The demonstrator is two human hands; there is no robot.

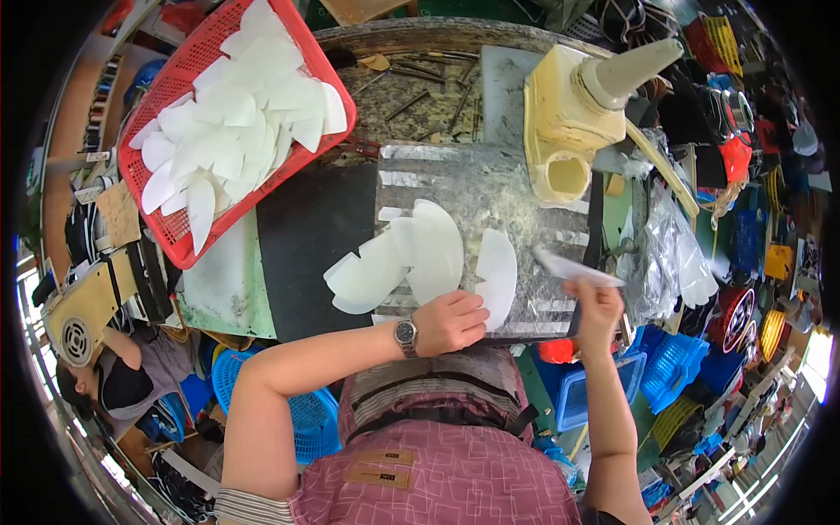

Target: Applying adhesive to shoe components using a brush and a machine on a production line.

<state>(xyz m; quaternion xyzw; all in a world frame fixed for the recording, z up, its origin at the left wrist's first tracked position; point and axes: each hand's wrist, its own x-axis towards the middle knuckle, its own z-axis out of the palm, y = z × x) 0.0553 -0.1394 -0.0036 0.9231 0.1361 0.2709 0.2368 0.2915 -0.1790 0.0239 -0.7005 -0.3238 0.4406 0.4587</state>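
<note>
Curled in at the front edge of the grey work board (516, 206), my left hand (449, 322) has its fingers closed, and whatever lies in them is hidden. Right beside those fingertips is a single white curved cut piece (498, 276) with a notched edge. Several similar white pieces (429, 249) overlap just beyond and left of this hand. Over the board's right side, my right hand (598, 308) pinches a thin white flat piece (577, 268), tilted nearly edge-on and slightly blurred.
A red basket (337, 96) heaped with white cut pieces stands at the far left. A cream glue container (560, 114) with a cone-shaped spout sits at the board's far right. Tools (407, 105) lie behind the board; clear plastic bags (669, 254) lie right. Another person (144, 376) is at the left.
</note>
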